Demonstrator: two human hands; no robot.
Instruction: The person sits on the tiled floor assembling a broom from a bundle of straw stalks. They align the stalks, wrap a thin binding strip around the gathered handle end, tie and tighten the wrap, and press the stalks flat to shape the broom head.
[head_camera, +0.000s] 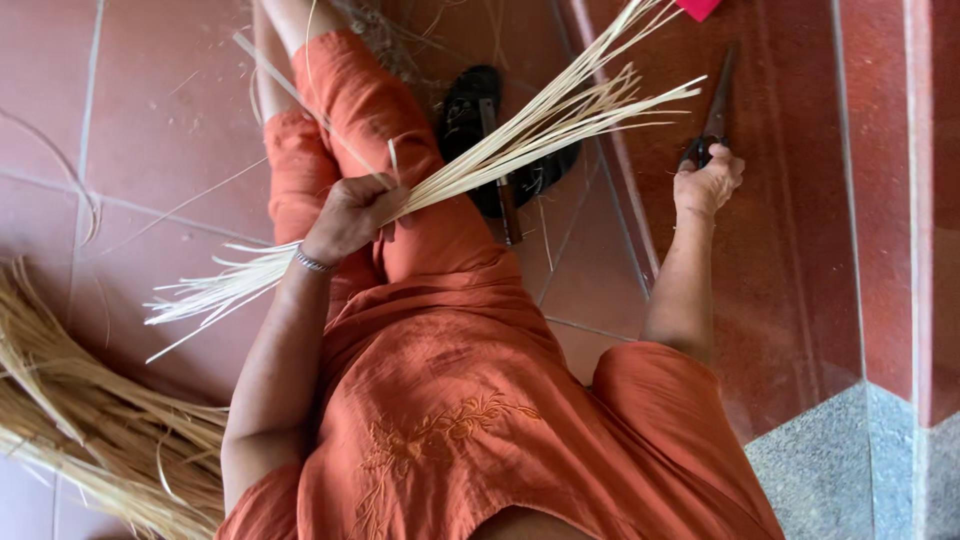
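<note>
Gripping a bundle of pale cane strips (470, 170), the left hand (350, 215) has its fingers curled shut around the middle of the bundle, just above the orange-clad lap. The strips fan out on both sides of the fist: long ends rise toward the upper right, shorter ends splay down to the left over the red tiled floor (150, 110). The right hand (706, 182) reaches out to the side and rests on the floor, its fingers folded over the handles of a pair of dark shears (712, 112) whose blades point away from the body. A black sandal (480, 120) lies under the strips. A heap of straw-coloured fibre (90, 420) lies at the lower left.
</note>
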